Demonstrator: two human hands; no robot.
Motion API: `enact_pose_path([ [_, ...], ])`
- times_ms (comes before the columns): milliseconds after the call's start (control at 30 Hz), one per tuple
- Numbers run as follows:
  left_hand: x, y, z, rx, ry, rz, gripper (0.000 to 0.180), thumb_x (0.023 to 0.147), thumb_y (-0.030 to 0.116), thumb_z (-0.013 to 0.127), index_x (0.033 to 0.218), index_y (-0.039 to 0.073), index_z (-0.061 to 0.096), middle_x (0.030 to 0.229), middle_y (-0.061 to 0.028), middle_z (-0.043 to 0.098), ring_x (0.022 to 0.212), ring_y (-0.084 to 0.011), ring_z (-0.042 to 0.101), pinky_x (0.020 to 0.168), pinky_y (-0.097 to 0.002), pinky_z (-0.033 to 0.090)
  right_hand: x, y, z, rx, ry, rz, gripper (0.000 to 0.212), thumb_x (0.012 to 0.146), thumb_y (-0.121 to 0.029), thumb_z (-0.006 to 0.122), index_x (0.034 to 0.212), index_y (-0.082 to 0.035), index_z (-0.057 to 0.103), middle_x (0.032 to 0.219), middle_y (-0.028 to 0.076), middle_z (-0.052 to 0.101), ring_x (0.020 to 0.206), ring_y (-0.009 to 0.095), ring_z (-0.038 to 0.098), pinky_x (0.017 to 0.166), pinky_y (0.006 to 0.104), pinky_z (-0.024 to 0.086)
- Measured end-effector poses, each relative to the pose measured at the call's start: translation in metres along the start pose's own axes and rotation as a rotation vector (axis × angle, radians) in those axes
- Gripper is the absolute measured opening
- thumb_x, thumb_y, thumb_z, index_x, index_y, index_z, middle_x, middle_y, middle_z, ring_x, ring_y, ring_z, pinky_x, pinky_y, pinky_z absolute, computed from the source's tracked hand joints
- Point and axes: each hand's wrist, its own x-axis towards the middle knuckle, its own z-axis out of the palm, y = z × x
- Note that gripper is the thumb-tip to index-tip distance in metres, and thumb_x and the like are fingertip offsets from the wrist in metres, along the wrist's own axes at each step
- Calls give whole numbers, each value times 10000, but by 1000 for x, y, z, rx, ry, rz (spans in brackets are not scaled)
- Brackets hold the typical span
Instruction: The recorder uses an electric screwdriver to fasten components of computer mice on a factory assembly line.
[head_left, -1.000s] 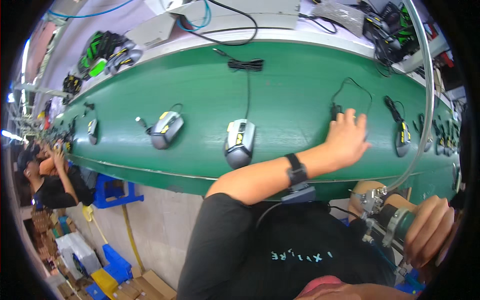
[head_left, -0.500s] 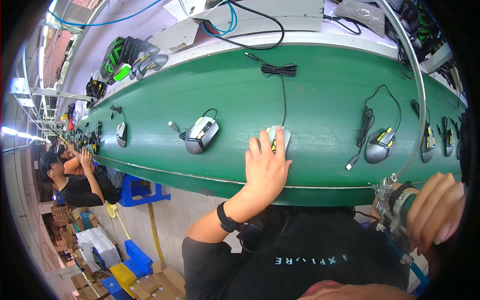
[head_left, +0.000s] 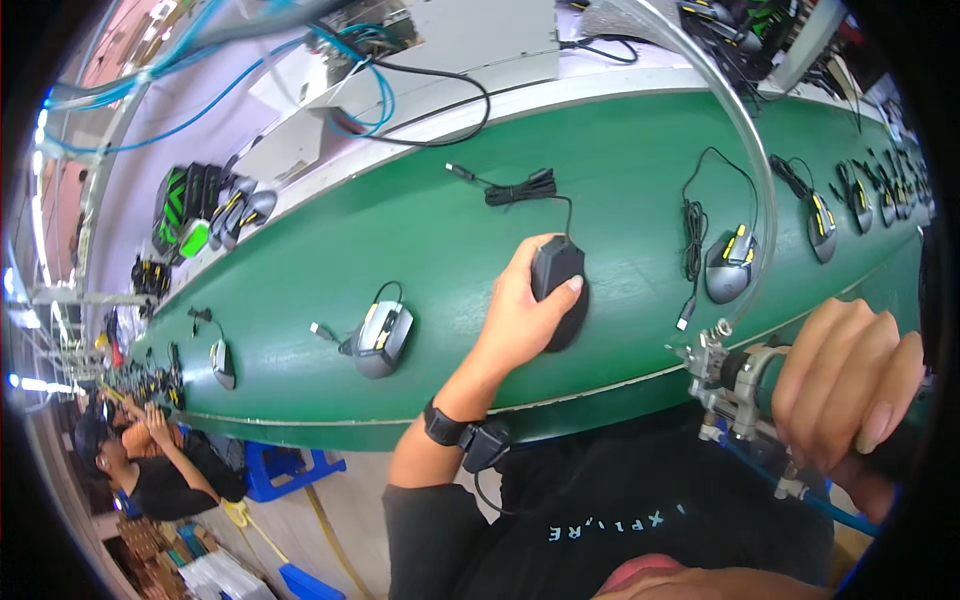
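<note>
My left hand [head_left: 520, 312] grips a dark computer mouse [head_left: 562, 292] lying on the green conveyor belt [head_left: 420, 225]; its dark side faces up, and its black cable [head_left: 520, 188] trails away toward the back. A black band sits on that wrist. At the lower right, close to my body, my right hand [head_left: 850, 385] is closed around a metal power screwdriver [head_left: 738, 392]. A clear hose [head_left: 735, 120] arcs up from the tool over the belt.
More grey and yellow mice lie along the belt: one to the left [head_left: 382, 338], one farther left [head_left: 222, 362], one to the right [head_left: 730, 262] and several beyond. A seated co-worker [head_left: 150, 455] works at the lower left near a blue stool [head_left: 290, 470].
My left hand went from a mouse on the right to another one farther left along the belt and closed on it; that mouse now shows its dark side. My right hand keeps the screwdriver.
</note>
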Motion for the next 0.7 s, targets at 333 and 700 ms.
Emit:
enact_pose_path([
  [333, -16, -31, 27, -681, -81, -211, 462, 906, 105, 659, 1312, 15, 458, 1254, -120, 597, 1114, -151, 568, 952, -325, 484, 2, 42, 3, -81, 84, -197, 171, 758, 82, 676, 680, -44, 591, 721, 112, 672, 555, 187, 650, 551, 267, 571],
  [700, -23, -26, 27, -594, -137, -117, 457, 910, 66, 635, 1325, 4, 454, 1246, -99, 596, 1140, -146, 556, 996, -315, 442, -56, 12, 7, -44, 126, -192, 200, 710, 141, 627, 613, -33, 600, 690, 106, 674, 555, 160, 651, 558, 225, 579],
])
